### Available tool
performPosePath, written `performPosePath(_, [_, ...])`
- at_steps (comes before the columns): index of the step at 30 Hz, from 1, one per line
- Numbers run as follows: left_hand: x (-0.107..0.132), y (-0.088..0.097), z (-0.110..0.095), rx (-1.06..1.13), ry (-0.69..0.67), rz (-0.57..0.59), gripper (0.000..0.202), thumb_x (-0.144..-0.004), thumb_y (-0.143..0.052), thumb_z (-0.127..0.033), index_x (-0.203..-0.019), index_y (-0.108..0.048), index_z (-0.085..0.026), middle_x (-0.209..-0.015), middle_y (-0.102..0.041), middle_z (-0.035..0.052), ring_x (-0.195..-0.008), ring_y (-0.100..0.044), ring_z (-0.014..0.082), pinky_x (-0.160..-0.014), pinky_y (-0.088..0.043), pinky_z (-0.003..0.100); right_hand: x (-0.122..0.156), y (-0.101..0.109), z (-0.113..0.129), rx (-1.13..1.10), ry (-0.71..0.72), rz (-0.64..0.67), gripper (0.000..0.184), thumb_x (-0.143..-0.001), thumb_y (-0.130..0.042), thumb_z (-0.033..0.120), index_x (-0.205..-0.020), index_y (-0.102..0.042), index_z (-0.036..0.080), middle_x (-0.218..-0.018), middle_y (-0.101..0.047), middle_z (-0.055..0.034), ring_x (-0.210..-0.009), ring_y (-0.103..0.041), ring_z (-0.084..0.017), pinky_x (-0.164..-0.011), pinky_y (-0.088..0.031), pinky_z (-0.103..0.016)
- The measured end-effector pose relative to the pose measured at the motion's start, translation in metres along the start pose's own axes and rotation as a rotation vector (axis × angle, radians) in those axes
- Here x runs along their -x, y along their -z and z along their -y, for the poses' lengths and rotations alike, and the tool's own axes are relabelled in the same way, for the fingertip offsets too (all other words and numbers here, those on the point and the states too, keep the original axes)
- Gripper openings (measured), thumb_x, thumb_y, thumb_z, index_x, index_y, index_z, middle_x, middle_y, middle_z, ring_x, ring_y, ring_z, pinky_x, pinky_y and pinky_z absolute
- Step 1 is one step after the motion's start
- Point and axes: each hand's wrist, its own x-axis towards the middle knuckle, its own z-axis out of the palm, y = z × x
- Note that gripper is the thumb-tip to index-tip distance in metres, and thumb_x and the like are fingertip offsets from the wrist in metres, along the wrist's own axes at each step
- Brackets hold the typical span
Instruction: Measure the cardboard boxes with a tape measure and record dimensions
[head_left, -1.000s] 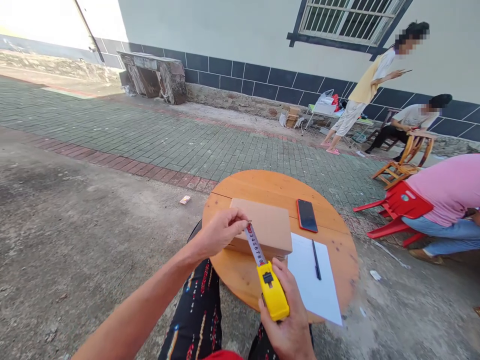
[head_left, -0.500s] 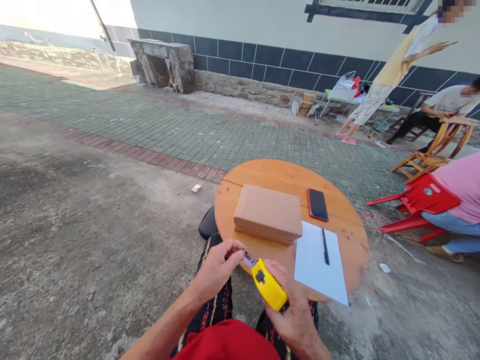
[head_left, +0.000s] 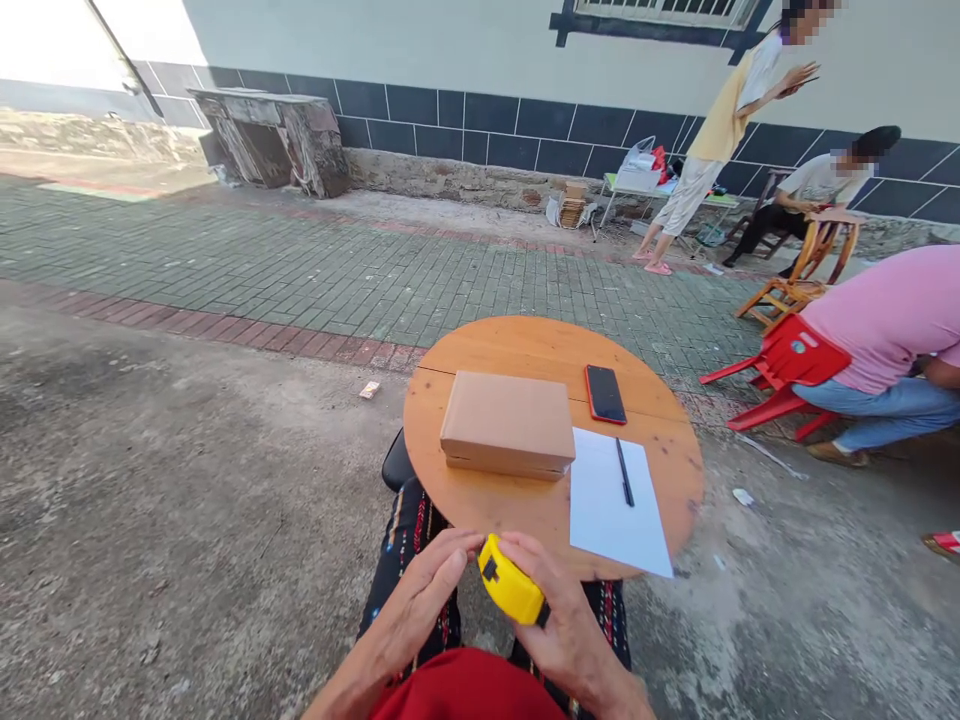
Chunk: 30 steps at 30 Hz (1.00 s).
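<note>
1. Gripping the yellow tape measure (head_left: 511, 582) at the lower middle of the frame, our right hand (head_left: 559, 620) has its fingers wrapped around the case in the head view; we see no blade outside it.
2. Our left hand (head_left: 427, 590) lies beside the case's front end, fingers nearly straight; we cannot tell whether the fingertips pinch anything there.
3. We judge that a loosened right grip could drop the case, since it is mostly over our lap, at the near edge of the round wooden table (head_left: 510, 345).
4. Fingertips that near the mouth could be nipped if a blade snapped home.
5. Right of centre, the white paper (head_left: 600, 525) pokes a corner past the table's edge; a breeze or brushing arm could shift it and roll the slim black pen (head_left: 625, 472) lying on it.
6. For materials, we have smooth moulded plastic with a black slider, a matt brown cardboard box (head_left: 510, 415) with crisp edges, knotted orange-toned planks, and a flat, dark-screened smartphone (head_left: 604, 394) with a red rim.
</note>
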Motion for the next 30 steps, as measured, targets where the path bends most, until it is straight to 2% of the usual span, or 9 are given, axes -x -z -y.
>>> performPosePath(3, [-0.005, 0.002, 0.008, 0.063, 0.100, -0.114, 0.054, -0.091, -0.047, -0.057, -0.128, -0.062, -0.021, -0.129, -0.062, 0.0099, -0.111, -0.061, 0.0255, -0.095, -0.049, 0.037, -0.002, -0.003, -0.010, -0.001, -0.057, 0.013, 0.071, -0.071, -0.053, 0.001, -0.137, -0.051, 0.027, -0.139, -0.055, -0.0093, -0.128, -0.055, -0.023, -0.107, -0.046, -0.039])
performPosePath(7, [-0.016, 0.003, 0.019, 0.061, 0.125, -0.238, 0.057, -0.084, -0.059, -0.055, -0.125, -0.060, -0.016, -0.121, -0.066, 0.0116, -0.109, -0.062, 0.0262, -0.097, -0.048, 0.038, -0.024, -0.003, -0.032, 0.104, -0.058, 0.051, 0.075, -0.070, -0.048, -0.003, -0.139, -0.049, 0.026, -0.142, -0.050, -0.0110, -0.129, -0.053, -0.023, -0.108, -0.044, -0.042])
performPosePath(12, [-0.025, -0.007, 0.032, 0.093, 0.091, -0.186, 0.061, -0.082, -0.063, -0.053, -0.126, -0.057, -0.012, -0.104, -0.070, 0.0112, -0.101, -0.066, 0.0255, -0.094, -0.050, 0.038, -0.055, 0.002, -0.049, 0.341, 0.029, 0.147, 0.071, -0.069, -0.058, 0.000, -0.137, -0.052, 0.022, -0.144, -0.046, -0.0146, -0.129, -0.048, -0.030, -0.108, -0.040, -0.050])
performPosePath(16, [-0.029, -0.021, 0.038, 0.141, 0.065, -0.112, 0.059, -0.081, -0.065, -0.050, -0.127, -0.057, -0.015, -0.111, -0.070, 0.0116, -0.102, -0.067, 0.0255, -0.093, -0.051, 0.036, -0.052, 0.004, -0.042, 0.340, 0.003, 0.190, 0.071, -0.074, -0.070, 0.020, -0.141, -0.047, 0.020, -0.147, -0.042, -0.0165, -0.130, -0.045, -0.031, -0.110, -0.039, -0.048])
performPosePath(20, [-0.030, -0.026, 0.043, 0.120, 0.064, -0.120, 0.056, -0.080, -0.066, -0.050, -0.123, -0.060, -0.016, -0.110, -0.070, 0.0108, -0.104, -0.067, 0.0262, -0.093, -0.051, 0.036, -0.046, 0.001, -0.036, 0.378, -0.018, 0.161, 0.065, -0.077, -0.062, 0.012, -0.140, -0.049, 0.025, -0.149, -0.043, -0.0129, -0.130, -0.045, -0.028, -0.110, -0.038, -0.046])
performPosePath(23, [-0.031, -0.021, 0.046, 0.063, 0.080, -0.198, 0.057, -0.079, -0.065, -0.052, -0.123, -0.058, -0.015, -0.101, -0.071, 0.0098, -0.100, -0.067, 0.0267, -0.091, -0.052, 0.038, -0.047, -0.003, -0.031, 0.409, 0.005, 0.087, 0.059, -0.075, -0.064, 0.013, -0.132, -0.055, 0.026, -0.148, -0.044, -0.0107, -0.129, -0.046, -0.029, -0.108, -0.038, -0.049])
performPosePath(25, [-0.034, -0.013, 0.047, 0.025, 0.065, -0.323, 0.061, -0.076, -0.067, -0.054, -0.123, -0.057, -0.015, -0.104, -0.069, 0.0109, -0.100, -0.066, 0.0275, -0.089, -0.053, 0.040, -0.046, -0.003, -0.030, 0.400, 0.018, -0.024, 0.053, -0.075, -0.065, 0.014, -0.127, -0.058, 0.026, -0.144, -0.049, -0.0105, -0.125, -0.049, -0.029, -0.105, -0.041, -0.049])
performPosePath(28, [-0.044, 0.001, 0.043, -0.001, 0.011, -0.511, 0.074, -0.072, -0.069, -0.057, -0.132, -0.049, -0.018, -0.128, -0.058, 0.0147, -0.112, -0.061, 0.0302, -0.091, -0.053, 0.041, -0.039, 0.002, -0.038, 0.342, -0.051, -0.350, 0.046, -0.080, -0.058, 0.013, -0.125, -0.058, 0.022, -0.136, -0.054, -0.0122, -0.121, -0.054, -0.027, -0.103, -0.044, -0.048])
performPosePath(30, [-0.054, 0.008, 0.037, -0.001, -0.002, -0.568, 0.084, -0.072, -0.069, -0.056, -0.142, -0.039, -0.020, -0.142, -0.047, 0.0165, -0.124, -0.054, 0.0329, -0.096, -0.051, 0.044, -0.036, 0.006, -0.050, 0.289, -0.150, -0.566, 0.047, -0.084, -0.052, 0.013, -0.130, -0.052, 0.019, -0.137, -0.053, -0.0149, -0.126, -0.052, -0.027, -0.105, -0.044, -0.049])
